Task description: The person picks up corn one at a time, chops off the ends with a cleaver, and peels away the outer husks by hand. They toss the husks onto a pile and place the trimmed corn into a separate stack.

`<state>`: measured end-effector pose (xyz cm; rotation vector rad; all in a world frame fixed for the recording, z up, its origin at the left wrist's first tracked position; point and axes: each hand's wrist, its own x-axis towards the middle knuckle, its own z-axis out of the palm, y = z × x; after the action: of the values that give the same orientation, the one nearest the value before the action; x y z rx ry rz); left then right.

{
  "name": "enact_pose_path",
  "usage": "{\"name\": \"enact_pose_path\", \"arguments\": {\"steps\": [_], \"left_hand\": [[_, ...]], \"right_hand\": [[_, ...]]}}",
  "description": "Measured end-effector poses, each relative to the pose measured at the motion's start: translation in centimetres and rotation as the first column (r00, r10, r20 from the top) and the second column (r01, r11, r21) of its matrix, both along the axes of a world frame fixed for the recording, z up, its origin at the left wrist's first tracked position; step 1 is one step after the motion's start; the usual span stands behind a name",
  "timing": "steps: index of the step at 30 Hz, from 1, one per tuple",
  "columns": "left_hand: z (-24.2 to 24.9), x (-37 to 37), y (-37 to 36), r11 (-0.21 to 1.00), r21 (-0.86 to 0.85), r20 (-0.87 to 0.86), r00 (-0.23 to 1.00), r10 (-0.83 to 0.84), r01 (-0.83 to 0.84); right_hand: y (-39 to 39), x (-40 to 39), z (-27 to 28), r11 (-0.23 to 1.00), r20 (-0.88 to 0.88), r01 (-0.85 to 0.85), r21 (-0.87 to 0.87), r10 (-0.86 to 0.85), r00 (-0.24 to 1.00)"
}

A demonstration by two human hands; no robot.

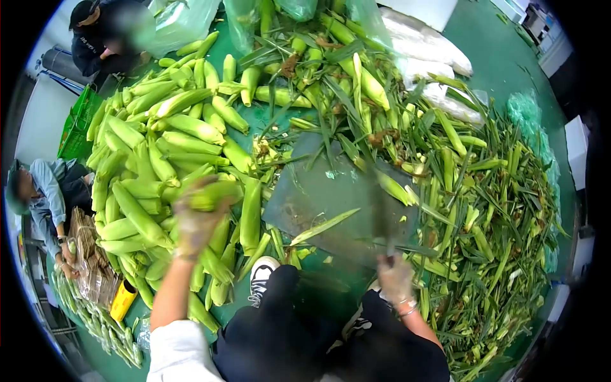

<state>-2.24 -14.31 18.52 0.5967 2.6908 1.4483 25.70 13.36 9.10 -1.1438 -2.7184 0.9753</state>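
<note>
dark trousers (280, 331) at bottom, left hand (194, 223) fingers clamped on blurry corn cob (213, 193), right hand (396, 280) fingers wrapped round knife (380, 216), husk pile (496, 210) right

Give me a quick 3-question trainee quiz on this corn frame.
1. True or false: the left hand holds a corn ear.
2. The right hand grips: A) a knife, B) a bag, C) a bottle?
3. The trimmed corn pile lies on which side of the cutting board?

Key: 1 true; 2 A; 3 left.
</note>
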Motion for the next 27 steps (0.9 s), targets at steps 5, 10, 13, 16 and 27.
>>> {"name": "enact_pose_path", "arguments": {"steps": [5,10,13,16,27], "left_hand": [[5.7,-10.1,-18.4,0.608,-0.492,-0.736,0.671,0.092,-0.623],[3.0,-27.0,-27.1,0.182,-0.376,-0.917,0.336,-0.215,-0.909],[-1.2,-32.5,-17.8,0.211,-0.294,-0.949,0.258,-0.183,-0.932],[-11.4,-36.3,-4.3,0.683,-0.499,-0.845,0.474,-0.247,-0.534],[-17.3,-34.0,14.9,0.942,-0.185,0.214,0.925,0.315,-0.278]], "right_hand": [[-3.9,-2.2,-4.3,0.818,0.016,-0.353,-0.455,0.404,0.915],[1.8,-0.5,-5.9,0.929,0.242,-0.058,-0.365,0.155,0.958],[8.1,1.3,-5.5,0.889,0.277,0.393,-0.235,-0.326,0.904],[15.2,6.2,-8.3,0.823,0.099,0.567,-0.035,-0.562,0.822],[10.2,8.3,-6.2,0.821,0.156,0.567,-0.075,-0.551,0.819]]}}
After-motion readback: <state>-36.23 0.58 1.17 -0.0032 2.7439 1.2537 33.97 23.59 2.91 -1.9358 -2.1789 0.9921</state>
